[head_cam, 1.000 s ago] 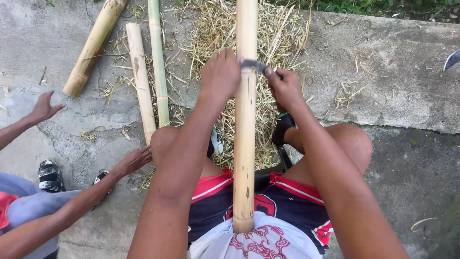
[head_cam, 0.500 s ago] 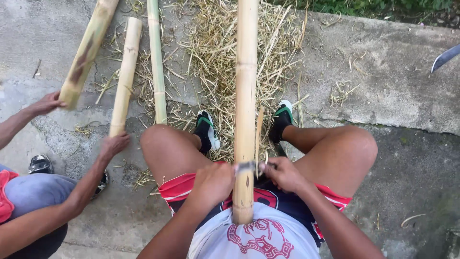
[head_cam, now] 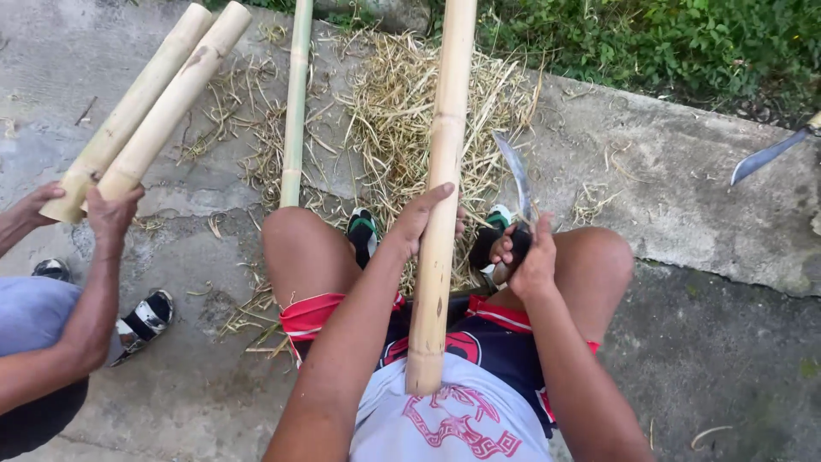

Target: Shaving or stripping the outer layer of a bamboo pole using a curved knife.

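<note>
**Q:** Report hand status, nearest items first.

**A:** My left hand (head_cam: 423, 218) is wrapped around the long bamboo pole (head_cam: 440, 197), fingers curled over its left side, thumb side hidden. The pole's near end rests against my shirt at 6 o'clock; the pole runs between my knees toward 12 o'clock and leaves the frame at the top. My right hand (head_cam: 526, 257) is closed tight on the dark handle of a curved knife (head_cam: 516, 175). The blade points up toward 12 o'clock, just right of the pole, not touching it.

**Q:** Surroundings?

**A:** I am seated on a concrete floor (head_cam: 684, 359). My shoes (head_cam: 363, 231) sit just beyond my knees, either side of the pole. A heap of dry shavings (head_cam: 393, 111) lies under the pole toward 12 o'clock. A thin green bamboo stalk (head_cam: 295, 103) lies at 11 o'clock, next to my left knee.

**Q:** Other persons?

**A:** At 9 o'clock, another person's hand (head_cam: 111, 214) grips the near ends of two pale bamboo pieces (head_cam: 162, 94) lying side by side, angled toward 11 o'clock. A second hand (head_cam: 34, 205) touches the outer piece.

**Q:** Far items?

**A:** A second blade (head_cam: 765, 156) lies at 2 o'clock on the concrete, well apart. Green weeds (head_cam: 684, 43) border the top edge.
</note>
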